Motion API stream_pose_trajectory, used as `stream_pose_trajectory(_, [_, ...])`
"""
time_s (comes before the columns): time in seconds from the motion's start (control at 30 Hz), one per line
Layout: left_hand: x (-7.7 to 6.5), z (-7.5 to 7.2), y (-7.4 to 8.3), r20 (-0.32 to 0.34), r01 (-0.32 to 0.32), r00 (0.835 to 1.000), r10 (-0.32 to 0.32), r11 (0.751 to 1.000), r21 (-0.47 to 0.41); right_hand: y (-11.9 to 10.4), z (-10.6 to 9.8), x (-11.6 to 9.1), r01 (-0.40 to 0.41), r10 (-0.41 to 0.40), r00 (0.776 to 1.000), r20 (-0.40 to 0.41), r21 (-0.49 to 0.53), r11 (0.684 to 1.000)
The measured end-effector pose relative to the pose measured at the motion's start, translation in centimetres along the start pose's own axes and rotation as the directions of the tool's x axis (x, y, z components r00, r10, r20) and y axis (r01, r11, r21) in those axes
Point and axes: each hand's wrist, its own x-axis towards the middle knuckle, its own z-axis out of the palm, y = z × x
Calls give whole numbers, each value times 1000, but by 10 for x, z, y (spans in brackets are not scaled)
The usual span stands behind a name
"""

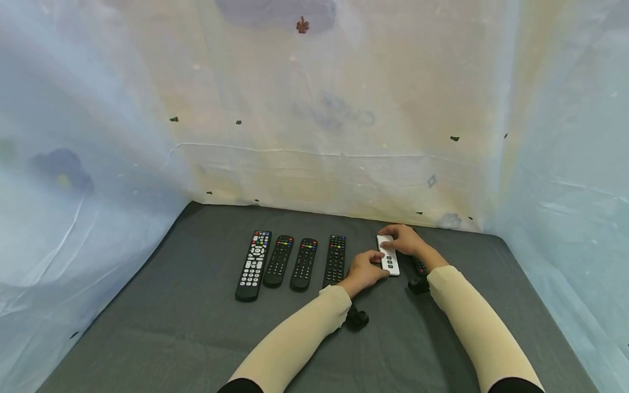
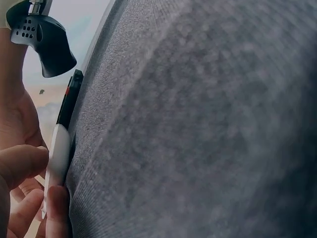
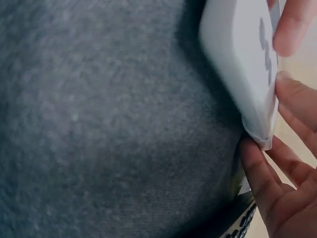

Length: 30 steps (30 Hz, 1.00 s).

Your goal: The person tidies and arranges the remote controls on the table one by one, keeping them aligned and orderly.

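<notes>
A white remote control [image 1: 390,264] lies on the grey cloth, toward the right of the row in the head view. My left hand [image 1: 366,270] holds its near end, with the thumb at the end and a finger at the left side. At its far end my right hand [image 1: 407,240] grips it, fingers curled over the top and thumb on the face. The right wrist view shows the remote's rounded white side [image 3: 237,54] close up, with fingertips at its edge and its lower end. A black remote [image 1: 419,266] lies partly hidden under the right wrist.
To the left, several black remotes stand in a row: one with large white buttons [image 1: 253,266], two shorter ones, and a long one [image 1: 336,256] partly covered by the left hand. The grey cloth-covered table [image 1: 187,327] is enclosed by pale patterned curtains [image 1: 314,109].
</notes>
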Motion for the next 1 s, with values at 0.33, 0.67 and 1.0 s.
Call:
stream_pose_trajectory(0.33, [-3,2,1,-28,22,999,-22,1000,-6,-1,4,1,-8,8,1000,-20,10,1000])
stream_pose_trajectory(0.67, [-2,2,3,-27,61,998,-63,996,-59,0,6,-1,-32,33,999,-37,25,999])
stream_pose_trajectory(1.0, [-3,2,5,-36,39,998,-43,994,-106,-4,2,-7,-41,45,995,-87,44,998])
